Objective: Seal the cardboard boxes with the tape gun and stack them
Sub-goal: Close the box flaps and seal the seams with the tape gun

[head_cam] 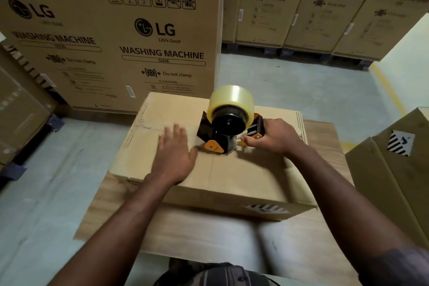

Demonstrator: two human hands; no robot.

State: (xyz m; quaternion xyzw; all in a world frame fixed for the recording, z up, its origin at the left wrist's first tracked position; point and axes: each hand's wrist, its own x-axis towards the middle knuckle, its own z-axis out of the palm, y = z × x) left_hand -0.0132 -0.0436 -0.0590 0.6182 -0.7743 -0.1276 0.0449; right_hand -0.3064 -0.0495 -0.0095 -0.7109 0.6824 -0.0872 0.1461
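Two hands (174,153) (274,137) on box (243,176) — tape gun (228,127) mid-top, clear of edges.

Left hand (173,155): bare.
Left arm (120,213): bare from the wrist to the near edge of the view.
Right hand (276,136): bare.
Right arm (336,183): bare up to a short sleeve.
Sleeve (399,264): dark grey cloth, near right corner, hem blurred.
Striped garment (218,274): near centre, dark cloth with thin pale stripes; shirt or trousers, cannot tell.
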